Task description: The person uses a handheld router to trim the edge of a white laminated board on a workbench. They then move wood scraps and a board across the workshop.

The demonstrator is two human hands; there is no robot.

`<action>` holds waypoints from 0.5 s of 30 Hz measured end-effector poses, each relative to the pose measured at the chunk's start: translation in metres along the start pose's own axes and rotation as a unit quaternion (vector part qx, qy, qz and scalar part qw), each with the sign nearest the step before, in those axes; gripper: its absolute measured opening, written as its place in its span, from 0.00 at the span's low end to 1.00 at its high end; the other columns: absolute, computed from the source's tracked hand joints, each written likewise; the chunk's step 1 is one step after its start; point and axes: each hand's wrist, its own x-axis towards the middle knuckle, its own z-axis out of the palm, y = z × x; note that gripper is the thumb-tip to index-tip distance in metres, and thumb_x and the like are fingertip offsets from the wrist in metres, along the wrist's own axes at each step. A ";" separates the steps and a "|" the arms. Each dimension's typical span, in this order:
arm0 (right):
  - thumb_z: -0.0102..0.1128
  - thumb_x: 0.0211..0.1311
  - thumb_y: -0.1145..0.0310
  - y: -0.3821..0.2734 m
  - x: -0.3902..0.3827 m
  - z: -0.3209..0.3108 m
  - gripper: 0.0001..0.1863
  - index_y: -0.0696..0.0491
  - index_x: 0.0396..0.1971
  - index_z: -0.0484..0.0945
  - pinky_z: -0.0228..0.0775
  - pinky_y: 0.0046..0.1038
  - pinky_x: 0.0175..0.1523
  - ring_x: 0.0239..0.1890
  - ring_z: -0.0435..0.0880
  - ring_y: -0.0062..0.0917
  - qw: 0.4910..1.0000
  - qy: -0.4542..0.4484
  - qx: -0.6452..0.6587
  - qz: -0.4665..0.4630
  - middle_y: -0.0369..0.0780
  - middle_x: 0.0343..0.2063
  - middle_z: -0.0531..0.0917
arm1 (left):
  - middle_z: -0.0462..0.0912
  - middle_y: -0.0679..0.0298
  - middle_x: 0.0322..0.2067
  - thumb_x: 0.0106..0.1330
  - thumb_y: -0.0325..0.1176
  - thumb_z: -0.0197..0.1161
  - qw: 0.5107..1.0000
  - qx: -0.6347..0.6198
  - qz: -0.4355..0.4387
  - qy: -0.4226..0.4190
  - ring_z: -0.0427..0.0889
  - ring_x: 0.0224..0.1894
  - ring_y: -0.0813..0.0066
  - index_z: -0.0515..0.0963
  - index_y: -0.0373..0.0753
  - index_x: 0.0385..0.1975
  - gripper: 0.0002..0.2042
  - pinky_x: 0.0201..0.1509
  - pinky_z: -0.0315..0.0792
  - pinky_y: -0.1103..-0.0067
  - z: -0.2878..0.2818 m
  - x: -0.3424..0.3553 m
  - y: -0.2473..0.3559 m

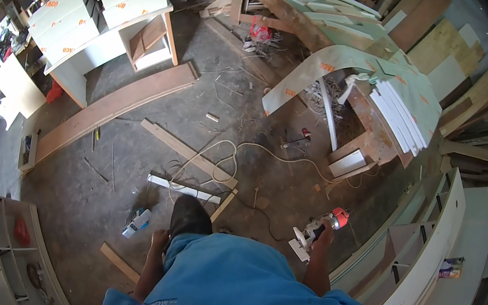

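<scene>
My right hand (324, 234) holds a handheld power tool (338, 217), a router-like machine with a red top, silver body and pale base plate, at my right side above the floor. My left hand (160, 239) hangs low beside my dark-clothed leg; its fingers are too small and shadowed to make out. Just left of it a grey and blue tool (137, 223) lies on the concrete floor. A short white strip (183, 188) and a long wooden board (176, 143) lie ahead, with a pale looped cord (236, 148) over and around them.
White cabinets (112, 22) with stacked panels stand back left, a curved board (54, 126) below them. A cluttered workbench (406, 107) stands back right, sheet boards (427, 47) behind. Shelf units flank me at right (429, 253) and lower left (6, 244). Offcuts (212, 117) are scattered around.
</scene>
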 end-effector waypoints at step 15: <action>0.66 0.49 0.67 0.024 0.026 0.201 0.11 0.53 0.33 0.79 0.77 0.31 0.34 0.27 0.81 0.25 0.981 0.184 0.006 -0.052 0.34 0.26 0.79 | 0.87 0.54 0.33 0.64 0.41 0.61 0.946 -0.166 -0.126 -0.248 0.87 0.37 0.60 0.81 0.38 0.44 0.15 0.42 0.79 0.66 -0.087 0.268 -0.114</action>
